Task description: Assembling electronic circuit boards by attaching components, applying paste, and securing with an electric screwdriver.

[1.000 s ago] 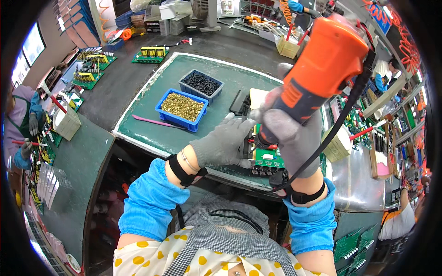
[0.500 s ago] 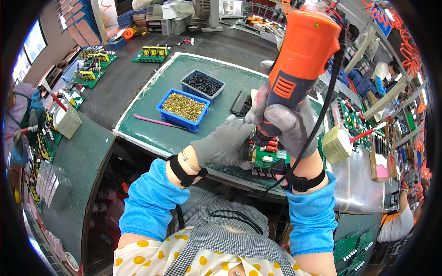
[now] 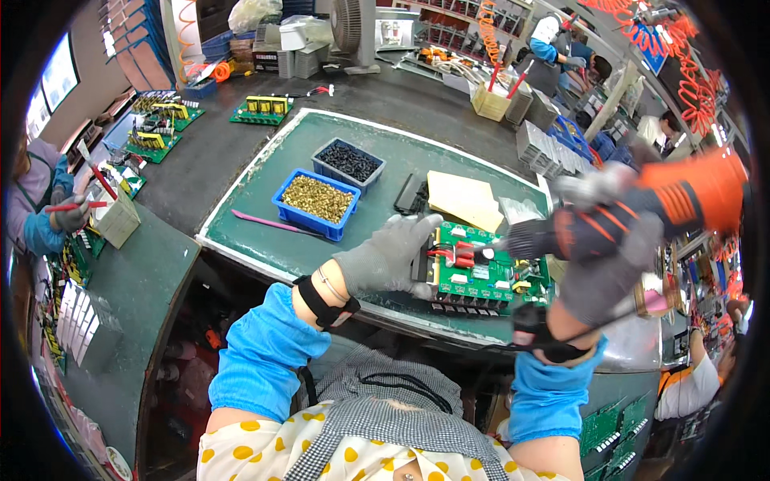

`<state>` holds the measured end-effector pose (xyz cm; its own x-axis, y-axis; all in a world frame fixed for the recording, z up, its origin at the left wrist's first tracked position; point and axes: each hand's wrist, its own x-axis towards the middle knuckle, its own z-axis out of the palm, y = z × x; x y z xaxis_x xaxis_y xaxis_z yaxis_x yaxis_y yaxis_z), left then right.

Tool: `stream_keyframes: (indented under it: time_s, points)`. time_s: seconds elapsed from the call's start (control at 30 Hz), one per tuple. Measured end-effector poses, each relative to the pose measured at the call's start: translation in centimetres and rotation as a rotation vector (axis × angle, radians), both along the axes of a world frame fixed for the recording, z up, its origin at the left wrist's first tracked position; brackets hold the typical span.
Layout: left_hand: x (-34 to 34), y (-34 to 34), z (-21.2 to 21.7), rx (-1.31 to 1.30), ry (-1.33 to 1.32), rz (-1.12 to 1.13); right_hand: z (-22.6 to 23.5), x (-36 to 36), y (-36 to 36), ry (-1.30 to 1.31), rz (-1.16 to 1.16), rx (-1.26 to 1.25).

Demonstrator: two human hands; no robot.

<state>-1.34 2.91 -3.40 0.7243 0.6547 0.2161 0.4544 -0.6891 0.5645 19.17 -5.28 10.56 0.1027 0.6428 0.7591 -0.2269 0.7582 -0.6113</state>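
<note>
Head view shows the left hand (image 3: pixel 389 258), in a grey glove, lying flat with fingers spread on the left edge of a green circuit board (image 3: pixel 481 271), which sits at the near edge of the green mat (image 3: pixel 265 192) on the worktop (image 3: pixel 208 160). The right hand (image 3: pixel 601 268), also gloved, is closed around an orange and black power screwdriver (image 3: pixel 634 212) held almost level, its tip over the board. Left of the board stand a blue tray of brass screws (image 3: pixel 318 202) and, farther off, a tray of dark screws (image 3: pixel 349 163). A pink stick (image 3: pixel 265 222) lies nearby.
</note>
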Motion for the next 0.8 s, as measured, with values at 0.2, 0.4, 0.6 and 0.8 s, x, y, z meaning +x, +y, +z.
stream_keyframes:
  time_s: [0.2,0.4,0.6,0.8]
  points:
    - [-2.5,-0.9,-1.5,-0.163,-0.221,0.077,0.8,12.3,-11.7,-1.231,-0.719,0.092]
    - [-5.4,-2.8,-3.6,-0.475,-0.368,0.168,-13.7,22.4,-16.0,-0.938,-1.085,-0.606]
    - [-5.9,-4.1,-5.4,-0.704,-0.432,0.238,-20.3,30.3,-14.8,-1.258,-1.216,-0.635]
    - [-5.7,-3.5,-6.4,-0.750,-0.555,0.278,-18.3,30.5,-14.6,-0.793,-1.343,-0.795]
